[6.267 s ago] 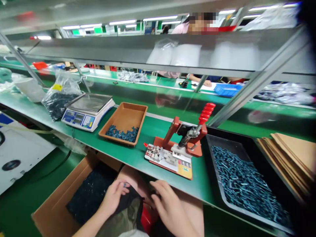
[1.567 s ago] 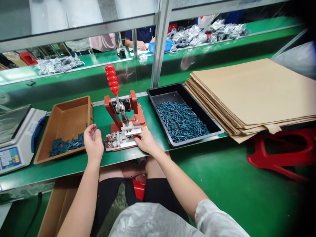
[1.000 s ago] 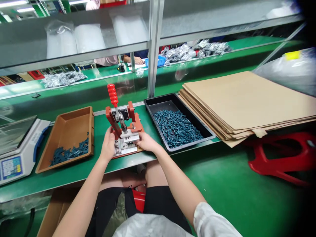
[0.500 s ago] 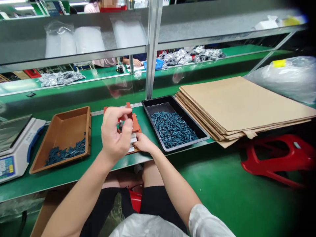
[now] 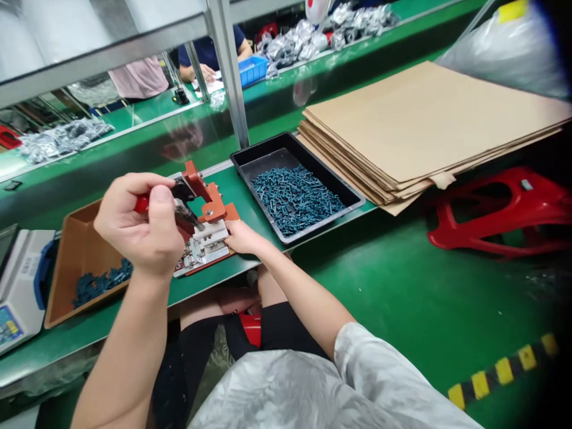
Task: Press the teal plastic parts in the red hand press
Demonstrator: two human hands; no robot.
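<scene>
I see the red-brown toggle press (image 5: 213,205) left of centre, standing upright on the green bench. Its red handle (image 5: 141,204) is tipped low toward the left, mostly covered. Its silver fixture block (image 5: 206,241) sits at the near edge.

**No legible writing in view**

Nothing is reading clearly. The weighing scale (image 5: 20,286) is showing a blue keypad panel whose markings are too small to make out. The yellow label (image 5: 512,10) on the plastic bag (image 5: 504,56) is appearing blurred. Yellow-and-black hazard striping (image 5: 500,372) is marking the floor.
</scene>
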